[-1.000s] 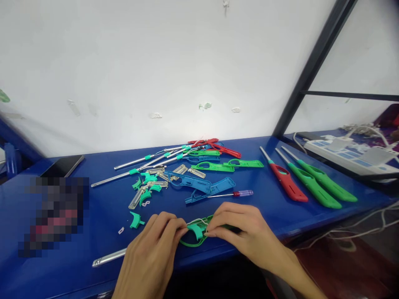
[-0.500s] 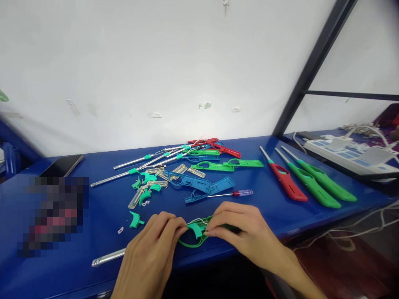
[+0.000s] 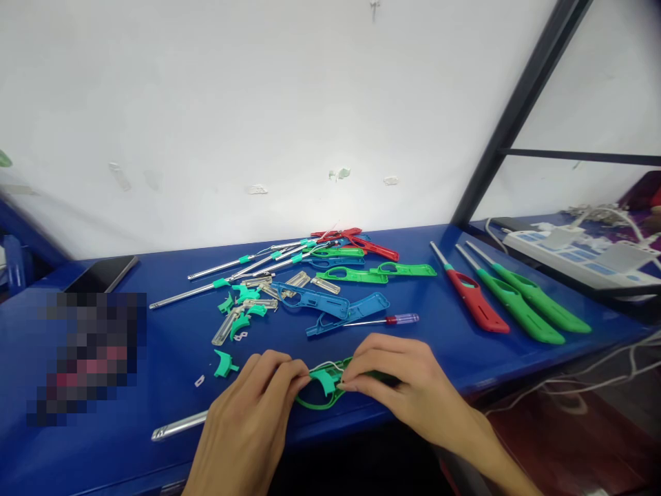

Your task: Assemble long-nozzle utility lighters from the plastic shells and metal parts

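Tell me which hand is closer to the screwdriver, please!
The right. The right hand is just in front of the screwdriver, on the near side of its handle. The left hand is farther off, to the left and closer to the front edge.

A: Where can the right hand [image 3: 395,368] pass?
B: Sideways, over the bare table [image 3: 457,358] toward the red lighter [image 3: 480,306]; two green lighters [image 3: 527,315] stand in the way past that.
A: Straight ahead?
B: The screwdriver [image 3: 405,319] lies across, with blue shell halves [image 3: 323,303] beside it.
A: And the left hand [image 3: 253,406]?
B: A metal tube [image 3: 179,425] juts out leftward, and a teal trigger [image 3: 224,363] lies just ahead. Between that trigger and the pixelated patch [image 3: 93,365] there's room, apart from a small white piece [image 3: 200,380].
A: Between the hands?
B: A narrow gap, taken up by the green shell [image 3: 316,406].
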`<state>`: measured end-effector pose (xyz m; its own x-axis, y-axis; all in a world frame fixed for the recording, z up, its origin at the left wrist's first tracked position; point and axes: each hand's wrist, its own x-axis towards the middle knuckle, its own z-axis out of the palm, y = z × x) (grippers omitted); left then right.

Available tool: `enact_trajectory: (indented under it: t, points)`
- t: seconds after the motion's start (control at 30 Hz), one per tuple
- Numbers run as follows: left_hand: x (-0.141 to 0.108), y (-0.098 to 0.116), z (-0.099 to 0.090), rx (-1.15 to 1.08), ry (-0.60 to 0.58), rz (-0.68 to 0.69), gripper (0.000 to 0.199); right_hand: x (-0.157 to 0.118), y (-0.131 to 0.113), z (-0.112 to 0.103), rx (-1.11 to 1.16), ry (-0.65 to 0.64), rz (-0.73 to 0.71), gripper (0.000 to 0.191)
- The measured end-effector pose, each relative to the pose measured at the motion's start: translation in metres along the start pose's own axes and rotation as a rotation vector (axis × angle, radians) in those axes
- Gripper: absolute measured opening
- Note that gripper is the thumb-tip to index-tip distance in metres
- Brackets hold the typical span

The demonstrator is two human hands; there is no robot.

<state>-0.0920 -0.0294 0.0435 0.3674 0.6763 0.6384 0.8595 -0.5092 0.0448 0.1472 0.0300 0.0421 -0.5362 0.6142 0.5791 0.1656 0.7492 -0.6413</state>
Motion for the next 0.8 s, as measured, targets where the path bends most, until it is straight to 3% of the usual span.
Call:
enact_trajectory:
  t: [0.53,0.8]
  points:
    - [-0.005,0.003,0.002,0.070,0.018,0.012,0.031,0.000,0.002,0.001,0.006,-0.035,0.021,0.004]
    - [-0.016,0.009,-0.002,0.063,-0.030,0.022,0.028,0.000,0.003,0.000,-0.003,-0.034,0.041,0.003]
